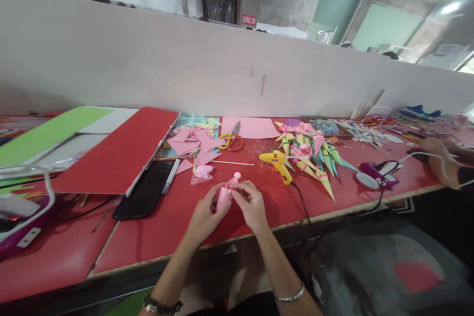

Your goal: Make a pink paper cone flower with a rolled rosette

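Observation:
Near the table's front edge, my left hand [208, 211] is closed around a small pink paper cone figure [223, 197] with a round pale ball on its top. My right hand [252, 203] pinches at the upper part of the same figure, thumb and fingertips together; whatever tiny piece they hold is hidden. Just beyond, a small clear bag with pale pink pieces [203, 173] lies on the table. A yellow glue gun [277, 164] rests to the right, beside a pile of yellow, green and pink paper cones [310, 150].
Scissors [232, 139] and pink paper scraps [192, 141] lie farther back on the red table [155, 237]. To the left are a black phone [142, 195] and a red board [122, 158]. The glue gun's cord [304, 205] hangs over the front edge. At right sits another person's arm [437, 160].

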`<state>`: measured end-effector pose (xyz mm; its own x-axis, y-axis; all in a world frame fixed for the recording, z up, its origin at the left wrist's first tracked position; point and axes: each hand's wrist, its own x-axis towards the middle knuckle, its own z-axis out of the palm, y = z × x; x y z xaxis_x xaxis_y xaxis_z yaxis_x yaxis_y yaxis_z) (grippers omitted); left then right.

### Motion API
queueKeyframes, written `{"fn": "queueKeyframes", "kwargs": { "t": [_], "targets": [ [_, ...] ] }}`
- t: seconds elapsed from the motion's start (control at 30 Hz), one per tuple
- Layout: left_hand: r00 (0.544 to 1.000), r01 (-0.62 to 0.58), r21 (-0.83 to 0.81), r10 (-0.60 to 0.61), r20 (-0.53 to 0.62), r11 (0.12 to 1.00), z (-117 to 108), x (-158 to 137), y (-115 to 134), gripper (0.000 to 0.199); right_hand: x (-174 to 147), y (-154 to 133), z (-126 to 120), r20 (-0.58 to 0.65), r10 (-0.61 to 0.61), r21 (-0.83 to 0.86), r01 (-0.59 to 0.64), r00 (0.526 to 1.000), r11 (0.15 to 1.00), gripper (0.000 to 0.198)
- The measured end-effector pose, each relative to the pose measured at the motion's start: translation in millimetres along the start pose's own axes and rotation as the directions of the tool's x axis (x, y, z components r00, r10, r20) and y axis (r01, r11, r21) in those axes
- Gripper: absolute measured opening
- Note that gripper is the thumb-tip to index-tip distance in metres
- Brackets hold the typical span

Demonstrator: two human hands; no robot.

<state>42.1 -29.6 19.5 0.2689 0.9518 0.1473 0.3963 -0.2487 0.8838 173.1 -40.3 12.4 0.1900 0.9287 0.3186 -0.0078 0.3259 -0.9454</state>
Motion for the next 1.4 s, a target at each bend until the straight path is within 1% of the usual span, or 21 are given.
{"fn": "queueKeyframes", "kwargs": {
  "t": [0.17, 0.4, 0.53, 0.63, 0.77, 0.83, 0.9, 0.97, 1.0, 1.07, 1.27, 1.4],
  "targets": [
    [0.999, 0.031, -0.031, -0.031, -0.015, 0.999, -2.4, -1.2, 3.1, 0.047, -0.2, 3.7, -3.8, 0.039, -0.051, -0.104, 0.055, 0.998, 0.993, 0.017],
    [0.999, 0.038, -0.012, -0.038, -0.001, 0.999, -4.5, -1.1, 2.8, 0.046, 0.4, 2.7, -14.4, 0.114, -0.009, -0.103, 0.021, 0.993, 0.994, 0.013],
    [0.999, 0.034, -0.004, -0.034, 0.027, 0.999, -3.7, -0.9, 2.0, 0.046, 3.2, 0.3, -17.2, 0.124, -0.010, -0.107, 0.023, 0.992, 0.994, 0.009],
    [1.000, 0.004, 0.018, -0.004, 0.028, 1.000, -2.5, -0.4, -0.3, 0.049, 6.8, -3.1, -17.9, 0.165, -0.016, -0.097, 0.032, 0.986, 0.995, 0.007],
    [1.000, -0.005, 0.111, 0.005, 0.008, 0.994, -0.7, 0.6, -3.4, 0.053, 9.6, -13.2, -16.8, 0.238, -0.024, -0.125, 0.055, 0.971, 0.991, 0.008],
    [1.000, -0.012, 0.140, 0.009, 0.026, 0.990, -0.4, 1.2, -4.2, 0.045, 9.4, -20.3, -15.6, 0.267, -0.046, -0.140, 0.086, 0.963, 0.986, 0.009],
    [0.999, -0.028, 0.139, 0.023, 0.037, 0.990, -0.6, 1.8, -4.6, 0.032, 9.0, -27.0, -14.8, 0.303, -0.073, -0.141, 0.121, 0.950, 0.983, 0.010],
    [0.999, -0.031, 0.142, 0.029, 0.016, 0.989, -1.1, 2.3, -4.4, 0.023, 8.9, -31.4, -15.0, 0.343, -0.097, -0.140, 0.153, 0.934, 0.978, 0.014],
    [1.000, -0.027, 0.148, 0.027, 0.001, 0.989, -1.4, 2.3, -4.1, 0.021, 9.1, -32.4, -15.3, 0.355, -0.106, -0.143, 0.166, 0.929, 0.976, 0.015],
    [1.000, -0.018, 0.159, 0.021, -0.019, 0.987, -1.8, 2.1, -3.0, 0.021, 9.8, -32.2, -16.0, 0.361, -0.119, -0.151, 0.184, 0.925, 0.971, 0.017],
    [0.999, -0.015, 0.157, 0.019, -0.027, 0.987, -2.0, 0.6, 1.6, 0.021, 10.4, -28.9, -13.8, 0.302, -0.126, -0.165, 0.182, 0.945, 0.969, 0.013],
    [0.999, -0.022, 0.153, 0.026, -0.026, 0.988, -2.0, 0.6, 2.4, 0.022, 10.1, -32.7, -11.6, 0.298, -0.120, -0.175, 0.178, 0.947, 0.968, 0.012]
  ]
}}
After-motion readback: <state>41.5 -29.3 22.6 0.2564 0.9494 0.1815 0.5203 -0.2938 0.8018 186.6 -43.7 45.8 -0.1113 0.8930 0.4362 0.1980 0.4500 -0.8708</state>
